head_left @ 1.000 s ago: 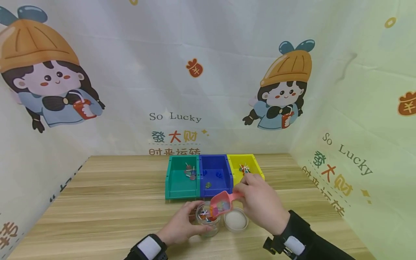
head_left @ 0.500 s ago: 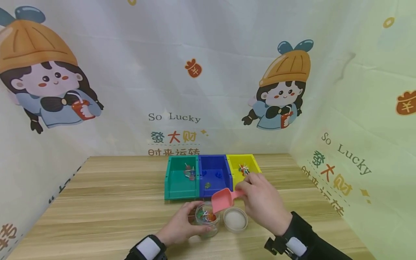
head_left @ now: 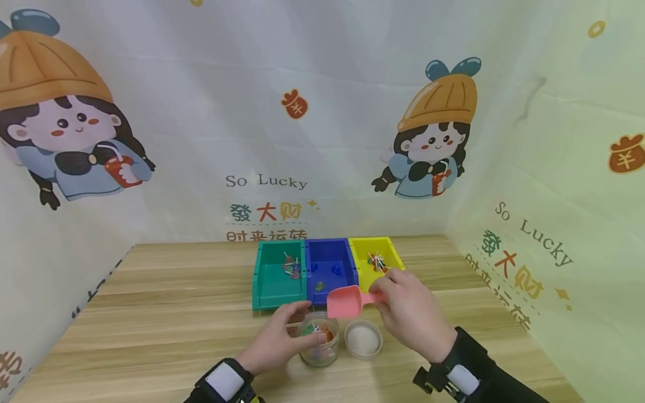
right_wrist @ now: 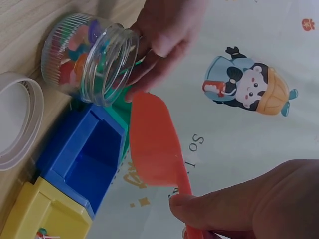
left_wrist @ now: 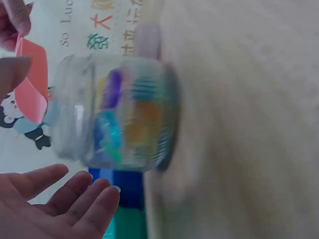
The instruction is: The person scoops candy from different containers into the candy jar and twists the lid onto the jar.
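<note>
My right hand (head_left: 413, 313) holds a pink scoop (head_left: 344, 302) by its handle, tipped above and right of a clear jar (head_left: 319, 352). No pieces show on the scoop. The jar stands upright and lidless, with colourful small pieces (left_wrist: 112, 129) inside, purple, teal and orange among them. Beside it my left hand (head_left: 276, 338) has loosened, its fingers (left_wrist: 82, 209) spread and apart from the glass in the left wrist view. A round white lid (head_left: 364, 340) lies right of the jar.
Behind the jar, green (head_left: 269, 288), blue (head_left: 335, 252) and yellow (head_left: 364, 247) bins stand joined in a row. Small pieces lie in each; those in the green and yellow bins have white sticks. A printed cloth (head_left: 342, 168) hangs behind the wooden table (head_left: 166, 313).
Pieces on the scoop have gone into the jar. The scoop has tilted, then risen slightly away from the jar's mouth. My left hand has let go of the jar.
</note>
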### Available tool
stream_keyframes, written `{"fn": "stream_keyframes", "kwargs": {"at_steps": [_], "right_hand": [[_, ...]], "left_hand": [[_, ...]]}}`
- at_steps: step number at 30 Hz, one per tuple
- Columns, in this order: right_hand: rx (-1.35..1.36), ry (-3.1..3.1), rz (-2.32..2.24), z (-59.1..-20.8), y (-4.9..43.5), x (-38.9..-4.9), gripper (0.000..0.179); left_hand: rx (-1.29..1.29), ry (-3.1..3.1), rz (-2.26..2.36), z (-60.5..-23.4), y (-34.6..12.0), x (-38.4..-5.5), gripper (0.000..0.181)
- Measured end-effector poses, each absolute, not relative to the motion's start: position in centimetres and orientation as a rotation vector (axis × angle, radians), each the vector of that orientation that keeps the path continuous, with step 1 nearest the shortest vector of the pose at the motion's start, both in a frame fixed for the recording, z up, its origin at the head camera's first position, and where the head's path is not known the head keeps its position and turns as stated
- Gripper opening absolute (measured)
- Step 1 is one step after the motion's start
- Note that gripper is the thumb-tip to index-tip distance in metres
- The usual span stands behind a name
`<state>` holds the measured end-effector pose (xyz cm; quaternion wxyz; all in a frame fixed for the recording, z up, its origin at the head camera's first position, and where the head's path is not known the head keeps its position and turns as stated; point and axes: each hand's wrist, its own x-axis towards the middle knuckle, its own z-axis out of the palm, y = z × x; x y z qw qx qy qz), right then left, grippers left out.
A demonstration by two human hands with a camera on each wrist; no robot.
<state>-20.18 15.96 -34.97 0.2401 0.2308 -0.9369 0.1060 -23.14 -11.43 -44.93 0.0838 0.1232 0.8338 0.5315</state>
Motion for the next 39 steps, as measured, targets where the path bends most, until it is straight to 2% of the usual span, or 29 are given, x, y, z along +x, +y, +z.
{"fn": "stream_keyframes", "kwargs": {"at_steps": [6, 14, 23, 28, 34, 39], "right_hand": [[0.557, -2.565, 0.336, -34.4, 16.4, -20.6, 0.023], [0.441, -2.597, 0.428, -33.7, 17.2, -21.4, 0.025], [0.275, -2.664, 0.554, -33.3, 18.6, -22.6, 0.03], [0.234, -2.655, 0.579, -33.3, 19.6, -23.4, 0.027], [0.174, -2.664, 0.572, -33.3, 20.5, -24.4, 0.027], [0.123, -2.708, 0.558, -33.4, 20.9, -25.0, 0.029]], "left_hand": [[0.307, 2.65, 1.674, -43.4, -12.2, -23.8, 0.064], [0.224, 2.802, 1.762, -41.9, -14.4, -25.7, 0.055], [-0.021, 2.906, 1.815, -42.1, -16.6, -28.0, 0.052], [-0.137, 2.943, 1.745, -42.7, -17.4, -29.3, 0.053], [-0.217, 2.877, 1.66, -43.5, -18.0, -30.4, 0.059], [-0.237, 2.842, 1.623, -44.1, -18.1, -30.7, 0.057]]}}
